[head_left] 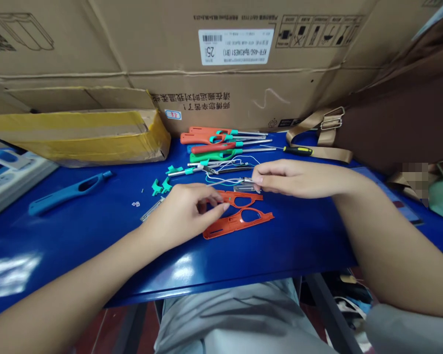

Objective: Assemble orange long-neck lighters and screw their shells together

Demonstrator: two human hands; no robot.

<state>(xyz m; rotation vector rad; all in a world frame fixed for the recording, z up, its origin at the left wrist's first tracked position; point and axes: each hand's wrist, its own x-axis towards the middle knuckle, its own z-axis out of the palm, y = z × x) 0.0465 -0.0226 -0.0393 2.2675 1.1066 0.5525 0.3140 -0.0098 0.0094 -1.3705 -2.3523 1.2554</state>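
My left hand (186, 209) is closed, with thumb and bent fingers at the left end of an orange lighter shell half (239, 198); its fingertips are partly hidden. A second orange shell half (239, 223) lies just below, inner side up. My right hand (291, 178) pinches a thin metal lighter tube (229, 181) that points left above the shells. White wires (239, 159) loop near it, and a clear fuel tank (243, 188) lies beneath. Beside my left wrist is another flat clear piece (151, 210). Small green trigger parts (161, 186) sit behind my left hand.
Several assembled lighters (214, 147) lie at the back, with a yellow-black screwdriver (298, 150) to their right. A blue lighter shell (70, 191), a power strip (15, 177) and a taped box (77, 135) are on the left. A large cardboard box (162, 54) stands behind.
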